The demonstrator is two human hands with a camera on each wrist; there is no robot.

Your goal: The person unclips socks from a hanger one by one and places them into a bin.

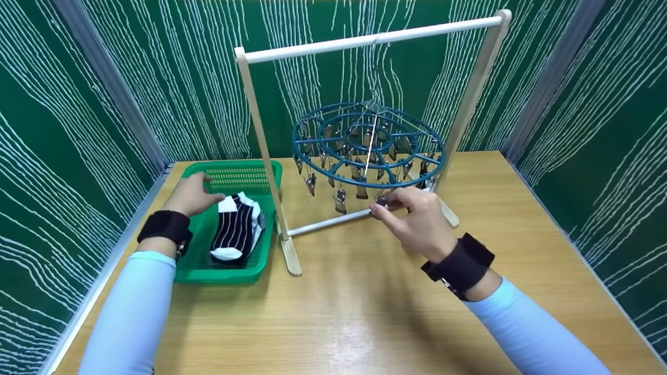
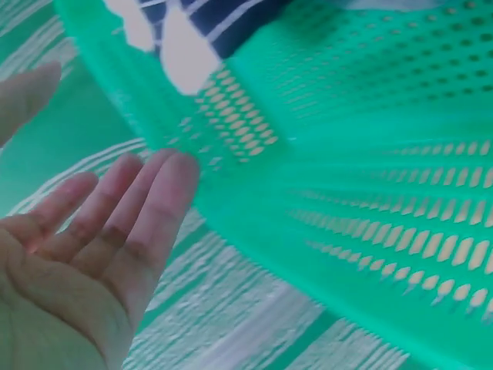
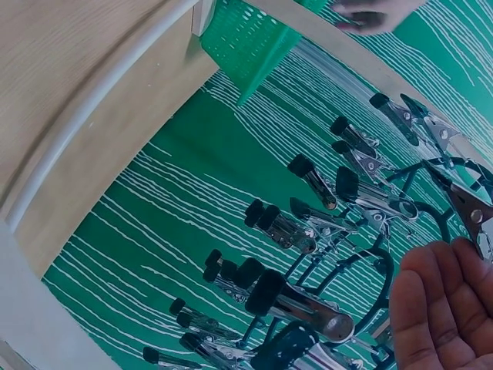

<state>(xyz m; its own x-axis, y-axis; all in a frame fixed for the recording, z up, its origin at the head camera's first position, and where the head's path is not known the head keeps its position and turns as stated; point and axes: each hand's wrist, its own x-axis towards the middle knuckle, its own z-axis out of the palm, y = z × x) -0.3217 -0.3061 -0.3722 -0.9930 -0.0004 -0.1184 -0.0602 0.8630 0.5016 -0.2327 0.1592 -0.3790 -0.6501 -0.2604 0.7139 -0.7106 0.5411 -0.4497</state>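
Black-and-white striped socks [image 1: 233,227] lie in a green plastic basket [image 1: 224,276] at the left. My left hand [image 1: 191,195] hovers at the basket's left side, its thumb pointing toward the socks. In the left wrist view its fingers [image 2: 158,200] are straight and hold nothing. A round teal clip hanger [image 1: 333,171] hangs from a stand, with many metal clips dangling below it. At its front right edge my right hand [image 1: 417,219] pinches one clip [image 1: 383,200] between thumb and forefinger. The right wrist view has a metal clip [image 3: 471,214] right at the fingertips.
The wooden stand's white top bar [image 1: 375,39] carries the hanger; its lower bar [image 1: 328,222] crosses behind the right hand. One stand leg [image 1: 263,140] rises beside the basket. Green walls with white streaks enclose the wooden table [image 1: 333,312] at back and sides.
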